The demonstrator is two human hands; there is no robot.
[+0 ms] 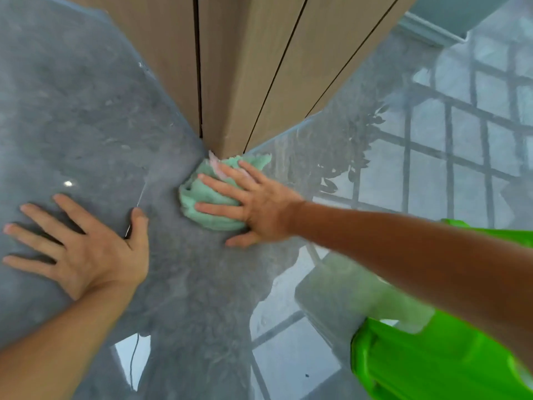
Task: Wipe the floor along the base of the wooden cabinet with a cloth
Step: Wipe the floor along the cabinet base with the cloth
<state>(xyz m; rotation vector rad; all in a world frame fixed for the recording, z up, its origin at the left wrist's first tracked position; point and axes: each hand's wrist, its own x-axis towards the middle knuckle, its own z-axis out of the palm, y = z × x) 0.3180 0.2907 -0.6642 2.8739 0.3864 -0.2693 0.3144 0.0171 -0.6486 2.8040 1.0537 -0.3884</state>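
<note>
A bright green plastic thing point(432, 362) is cut off at the near corner. The left hand point(83, 249) is laid flat and open on the shiny grey floor point(86, 111). The soft, crumpled green cloth point(207, 197) is pressed down by the spread right hand point(248, 203) at the wooden cabinet point(230, 67) corner.

Single head view, wide-angle, looking steeply down from close above the floor point(95, 111). Faces the cabinet point(230, 67) corner, which sits at frame centre; both forearms enter from the bottom edge. No second view.
</note>
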